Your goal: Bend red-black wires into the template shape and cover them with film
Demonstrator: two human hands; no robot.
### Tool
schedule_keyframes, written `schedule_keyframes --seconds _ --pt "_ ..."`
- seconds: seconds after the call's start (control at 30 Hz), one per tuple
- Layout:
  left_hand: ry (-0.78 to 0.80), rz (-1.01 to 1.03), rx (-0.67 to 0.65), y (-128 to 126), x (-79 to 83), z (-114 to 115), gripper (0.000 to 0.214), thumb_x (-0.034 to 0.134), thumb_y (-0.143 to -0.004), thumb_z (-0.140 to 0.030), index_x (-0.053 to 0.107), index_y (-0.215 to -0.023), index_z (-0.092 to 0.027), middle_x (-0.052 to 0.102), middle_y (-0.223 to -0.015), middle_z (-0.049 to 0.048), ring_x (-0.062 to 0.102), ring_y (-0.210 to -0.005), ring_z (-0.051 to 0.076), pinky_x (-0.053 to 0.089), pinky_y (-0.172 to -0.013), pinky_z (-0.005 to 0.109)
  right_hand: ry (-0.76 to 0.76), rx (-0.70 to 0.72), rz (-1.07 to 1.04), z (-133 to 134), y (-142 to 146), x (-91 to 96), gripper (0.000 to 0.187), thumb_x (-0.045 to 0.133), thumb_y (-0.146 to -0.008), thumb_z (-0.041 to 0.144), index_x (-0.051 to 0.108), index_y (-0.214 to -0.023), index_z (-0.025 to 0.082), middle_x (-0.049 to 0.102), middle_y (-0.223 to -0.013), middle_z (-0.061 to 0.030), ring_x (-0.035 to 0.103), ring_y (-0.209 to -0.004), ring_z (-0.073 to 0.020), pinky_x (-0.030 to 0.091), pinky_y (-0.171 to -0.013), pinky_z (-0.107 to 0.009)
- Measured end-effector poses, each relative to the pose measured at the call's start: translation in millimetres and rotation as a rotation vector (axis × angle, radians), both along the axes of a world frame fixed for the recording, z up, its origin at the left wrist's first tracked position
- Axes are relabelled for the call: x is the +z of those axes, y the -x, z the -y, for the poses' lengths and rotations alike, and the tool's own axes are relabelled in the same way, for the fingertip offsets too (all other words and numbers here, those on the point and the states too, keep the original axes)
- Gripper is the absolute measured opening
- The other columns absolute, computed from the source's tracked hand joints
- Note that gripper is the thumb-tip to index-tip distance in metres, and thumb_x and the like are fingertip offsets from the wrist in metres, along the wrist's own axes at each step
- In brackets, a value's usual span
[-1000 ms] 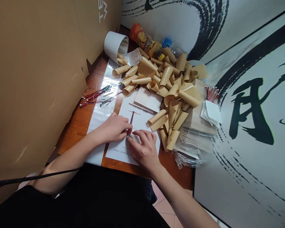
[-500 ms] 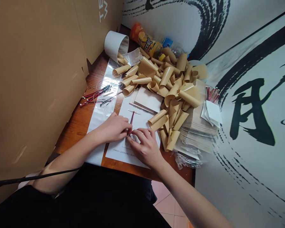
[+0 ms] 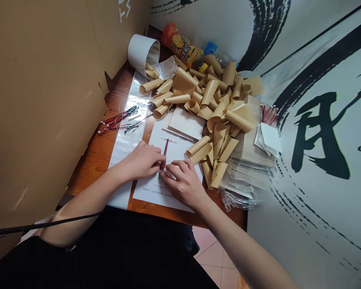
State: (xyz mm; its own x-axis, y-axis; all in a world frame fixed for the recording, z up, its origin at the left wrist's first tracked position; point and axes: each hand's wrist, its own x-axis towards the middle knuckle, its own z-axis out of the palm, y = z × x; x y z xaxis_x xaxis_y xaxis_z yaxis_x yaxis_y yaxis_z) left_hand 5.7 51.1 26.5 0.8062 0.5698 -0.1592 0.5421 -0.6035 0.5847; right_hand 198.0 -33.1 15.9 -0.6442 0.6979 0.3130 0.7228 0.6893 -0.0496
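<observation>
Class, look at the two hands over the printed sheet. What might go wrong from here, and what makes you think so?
1. The red-and-black wires are thin and run in beside the left hand, so they could shift crooked.
2. The curled brown papers lie close to the right hand; a nudge might spill some onto the printed sheet.

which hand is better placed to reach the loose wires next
Likely the left hand: it is nearer the loose wires, and the right hand would have to reach past it.
</observation>
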Motion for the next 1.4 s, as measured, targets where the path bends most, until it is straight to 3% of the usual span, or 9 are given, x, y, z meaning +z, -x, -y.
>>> schedule_keyframes --seconds 0.33,0.57,0.77,0.9,1.1,1.2,1.27,1.4 --pt "0.004 -0.001 0.003 0.3 -1.7 -0.5 0.018 0.055 -0.089 -0.02 0.072 -0.089 -0.023 0.067 -0.091 0.0017 0.061 -0.09 0.02 0.029 -0.08 0.036 -0.005 0.036 -0.025 -2.0 -1.8 -2.6 0.015 0.056 -0.097 0.013 0.069 -0.095 0.019 0.066 -0.084 -0.0051 0.052 -0.092 -0.0219 0.036 -0.078 -0.039" --pt "-0.014 0.001 -0.013 0.7 2.6 0.1 0.022 0.052 -0.09 -0.018 0.073 -0.09 -0.023 0.066 -0.09 0.0021 0.061 -0.089 0.02 0.03 -0.08 0.036 0.018 0.011 -0.04 1.4 -2.1 -1.6 0.014 0.059 -0.093 0.012 0.069 -0.102 0.017 0.066 -0.088 -0.0065 0.051 -0.09 -0.0216 0.037 -0.077 -0.038" --pt "0.031 0.074 -0.004 4.1 4.5 -1.8 0.023 0.052 -0.089 -0.018 0.074 -0.088 -0.022 0.066 -0.089 0.0016 0.062 -0.088 0.019 0.035 -0.082 0.035 0.132 -0.069 -0.087 11.2 3.7 1.2 0.02 0.057 -0.091 0.013 0.07 -0.107 0.015 0.065 -0.096 -0.0115 0.052 -0.095 -0.0247 0.04 -0.08 -0.04" --pt "0.024 0.259 0.156 5.5 2.8 -4.3 0.022 0.05 -0.088 -0.015 0.072 -0.093 -0.019 0.063 -0.091 0.0022 0.059 -0.08 0.015 0.042 -0.078 0.03 0.257 -0.179 -0.222 17.0 8.8 7.0 0.017 0.057 -0.094 0.021 0.072 -0.1 0.02 0.064 -0.1 -0.0108 0.053 -0.095 -0.0246 0.041 -0.083 -0.042" --pt "-0.155 0.472 0.609 11.5 18.5 -8.5 0.018 0.051 -0.093 -0.019 0.068 -0.099 -0.017 0.061 -0.087 0.0019 0.057 -0.077 0.014 0.048 -0.074 0.027 0.283 -0.37 -0.467 16.3 17.1 11.9 0.014 0.059 -0.095 0.023 0.073 -0.091 0.022 0.065 -0.095 -0.0071 0.058 -0.092 -0.0228 0.041 -0.084 -0.042" --pt "-0.205 0.398 0.768 22.3 28.7 -7.1 0.019 0.053 -0.095 -0.027 0.067 -0.105 -0.019 0.061 -0.093 0.0024 0.058 -0.077 0.014 0.05 -0.074 0.028 0.272 -0.403 -0.538 14.0 24.7 12.9 0.015 0.06 -0.095 0.021 0.073 -0.088 0.021 0.066 -0.092 -0.0066 0.06 -0.089 -0.0216 0.041 -0.083 -0.041" --pt "-0.218 0.276 0.829 32.0 29.8 -3.1 0.026 0.052 -0.095 -0.028 0.064 -0.116 -0.02 0.06 -0.102 0.0048 0.061 -0.089 0.018 0.051 -0.085 0.032 0.272 -0.405 -0.565 11.7 29.4 13.7 0.015 0.06 -0.095 0.02 0.072 -0.087 0.02 0.067 -0.091 -0.0061 0.06 -0.088 -0.0209 0.042 -0.082 -0.04" --pt "-0.241 -0.06 0.815 49.5 18.1 12.0 0.044 0.061 -0.09 -0.034 0.056 -0.131 -0.021 0.052 -0.119 0.0115 0.053 -0.116 0.031 0.045 -0.103 0.047 0.287 -0.394 -0.573 4.5 33.9 15.5 0.018 0.058 -0.096 0.02 0.071 -0.083 0.02 0.068 -0.088 -0.0058 0.06 -0.085 -0.0203 0.043 -0.08 -0.039"
